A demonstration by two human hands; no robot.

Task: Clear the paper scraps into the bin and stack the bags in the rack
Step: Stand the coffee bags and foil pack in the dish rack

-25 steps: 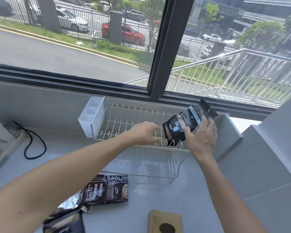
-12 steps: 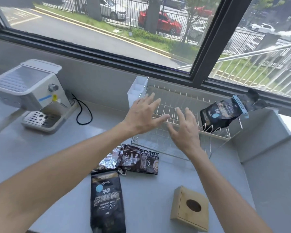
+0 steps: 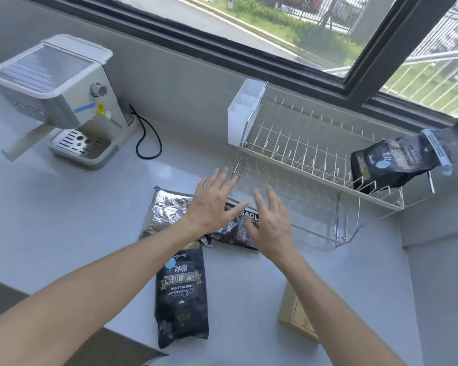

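1. Altogether, four coffee bags are in view: one black bag (image 3: 386,162) stands tilted between the wires at the right end of the dish rack (image 3: 296,165), and three lie flat on the grey countertop (image 3: 64,212).
2. Of these three, the silver foil bag (image 3: 164,210) and the dark bag with white letters (image 3: 238,228) lie side by side under the hands, and the long black bag (image 3: 181,294) lies nearer to the person, its top edge touching the foil bag.
3. One white cutlery holder (image 3: 242,114) hangs on the left end of the rack; one espresso machine (image 3: 56,96) stands at the far left with its black cable (image 3: 146,138) on the counter; one wooden box (image 3: 296,315) sits near the right forearm.
4. No paper scraps or bin can be seen.
5. The upper tier of the rack is free to the left of the standing bag, and the counter between the machine and the bags is open.
6. The rack stands close to the wall under the window (image 3: 302,30), and the counter edge runs at the lower left.
7. The left hand (image 3: 212,204) is spread wide with fingers apart, palm down, above the foil bag and the dark bag; it holds nothing.
8. The right hand (image 3: 270,223) is also open with loose fingers, palm down over the dark bag, just before the rack's lower tier, and grasps nothing.
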